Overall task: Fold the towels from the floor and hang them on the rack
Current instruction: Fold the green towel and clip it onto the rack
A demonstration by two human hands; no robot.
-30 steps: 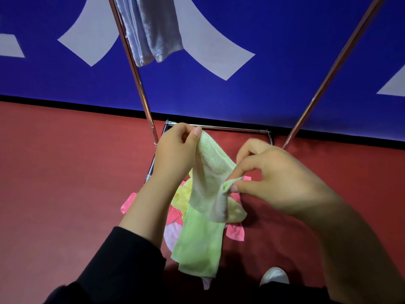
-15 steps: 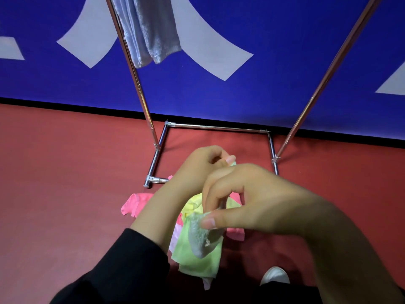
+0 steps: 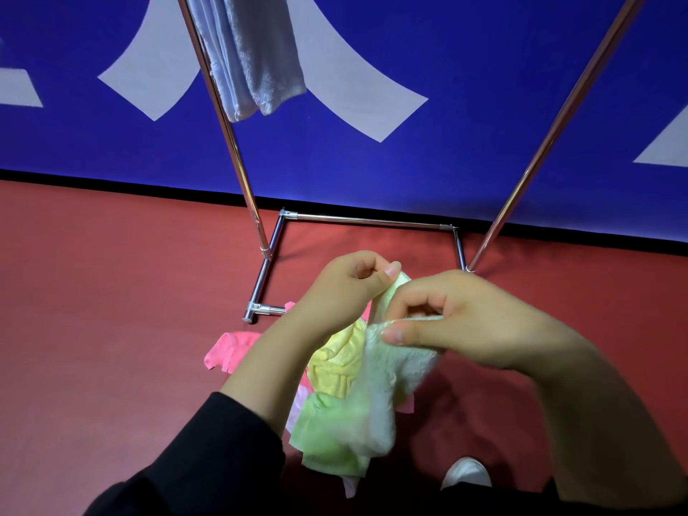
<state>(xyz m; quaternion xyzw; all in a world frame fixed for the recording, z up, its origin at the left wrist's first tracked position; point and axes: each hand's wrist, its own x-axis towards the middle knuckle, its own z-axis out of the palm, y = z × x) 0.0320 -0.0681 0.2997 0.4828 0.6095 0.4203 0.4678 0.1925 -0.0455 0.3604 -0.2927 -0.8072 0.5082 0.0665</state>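
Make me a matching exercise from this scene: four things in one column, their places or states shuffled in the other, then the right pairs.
1. pale green towel
2. grey towel
3. pink towel
4. white shoe

A. lying on the red floor
B. hanging on the rack
C. at the bottom edge of the view
D. pinched by both hands

Pairs: 1-D, 2-B, 3-A, 4-C

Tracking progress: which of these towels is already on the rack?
The pale lavender towel, draped up on the rack; the green, yellow and pink ones are below.
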